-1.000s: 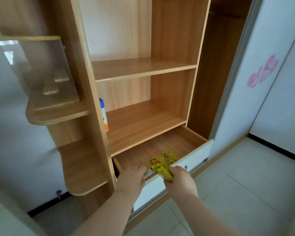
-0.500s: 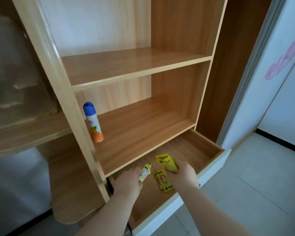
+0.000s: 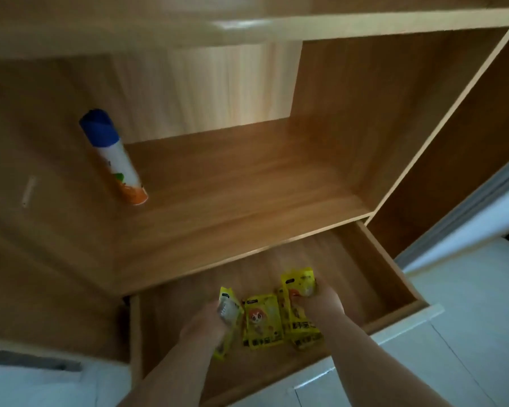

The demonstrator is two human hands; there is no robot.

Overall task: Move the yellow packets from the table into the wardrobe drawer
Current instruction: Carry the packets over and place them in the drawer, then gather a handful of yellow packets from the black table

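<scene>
**A:** Head view showed the yellow foil packets inside the open wooden wardrobe drawer. Two lay flat on its bottom, side by side. What did the hands have?

**B:** The left hand had its fingers curled round an edge-on packet, just left of the flat pair. The right hand had its fingers closed on the topmost packet, over the far end of the flat pair. Neither packet was released. Blur hid whether either one touched the wood.

**A:** What could have gone wrong?

**B:** Not much, I judged. The foil looked light and slick, so a packet let go on edge might have toppled or slid across the others. One left propped towards the white drawer front might have stuck up and caught when the drawer closed.

**A:** And round about?

**B:** The brown wooden shelf overhung the back of the drawer, so a hand lifted carelessly could have knocked its front edge. A white-and-orange spray can with a blue cap stood on that shelf, well apart to the left. Pale floor tiles lay beyond the drawer front. Nothing sat between the hands and the drawer bottom.
</scene>
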